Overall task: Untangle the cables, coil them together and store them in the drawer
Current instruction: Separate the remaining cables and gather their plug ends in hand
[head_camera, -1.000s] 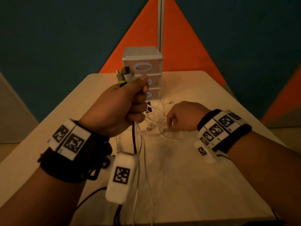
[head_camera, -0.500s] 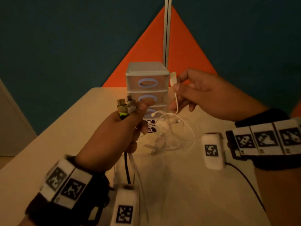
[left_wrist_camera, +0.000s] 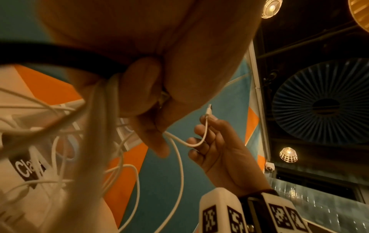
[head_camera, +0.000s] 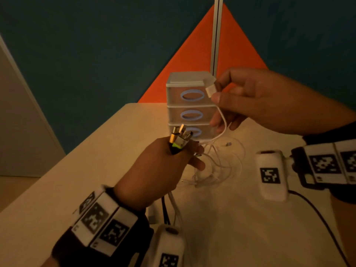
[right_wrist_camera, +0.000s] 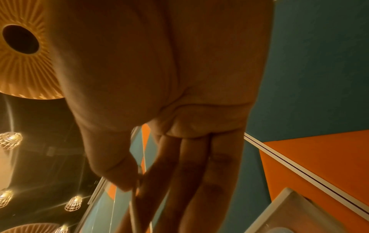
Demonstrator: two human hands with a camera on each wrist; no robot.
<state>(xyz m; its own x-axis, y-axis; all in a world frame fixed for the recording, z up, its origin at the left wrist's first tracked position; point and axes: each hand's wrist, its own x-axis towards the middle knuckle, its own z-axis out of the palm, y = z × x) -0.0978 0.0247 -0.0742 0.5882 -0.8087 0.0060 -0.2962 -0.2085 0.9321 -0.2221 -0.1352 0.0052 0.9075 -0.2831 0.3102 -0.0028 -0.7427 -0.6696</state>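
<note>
My left hand (head_camera: pixel 163 166) grips a bundle of cable plugs (head_camera: pixel 179 138), metal ends sticking up above the fist; black and white cords hang below the wrist. In the left wrist view those white cords (left_wrist_camera: pixel 111 88) and a black cord (left_wrist_camera: pixel 60 56) run out of the fist. My right hand (head_camera: pixel 250 97) is raised in front of the drawer unit (head_camera: pixel 189 105) and pinches the plug of a white cable (head_camera: pixel 211 91) between thumb and forefinger. That cable (head_camera: pixel 223 130) drops in a curve to a loose tangle of white cables (head_camera: pixel 217 166) on the table.
The small white three-drawer unit with blue oval handles stands at the table's far edge, all drawers closed. The beige table (head_camera: pixel 231 228) spreads below both hands. A black wire (head_camera: pixel 317 214) trails from my right wrist device. Teal and orange walls rise behind.
My right hand rose from the tangle on the table with a white cable end, up to the drawer unit's top. The left hand kept its grip on the plugs.
</note>
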